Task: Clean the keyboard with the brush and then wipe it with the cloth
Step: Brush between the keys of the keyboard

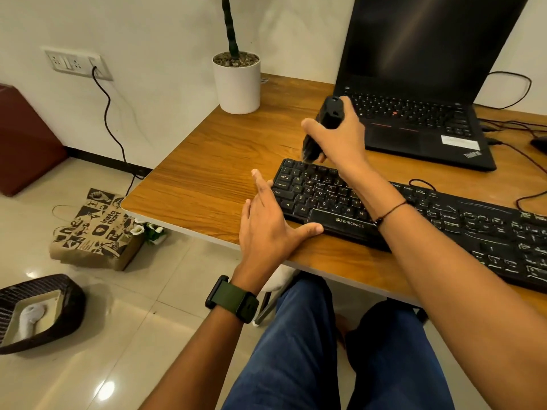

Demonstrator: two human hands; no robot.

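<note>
A black keyboard (438, 220) lies along the front of the wooden desk (207, 179). My right hand (340, 134) grips a black brush (325, 119), held nearly upright with its bristles down on the keyboard's top left keys. My left hand (266, 229) lies flat with fingers spread against the keyboard's left end, the thumb along its front edge. No cloth is in view.
An open black laptop (420, 113) stands behind the keyboard, with cables (521, 161) to its right. A white plant pot (236, 81) sits at the desk's back left corner. On the floor to the left are a paper bag (94, 229) and a dark basket (38, 312).
</note>
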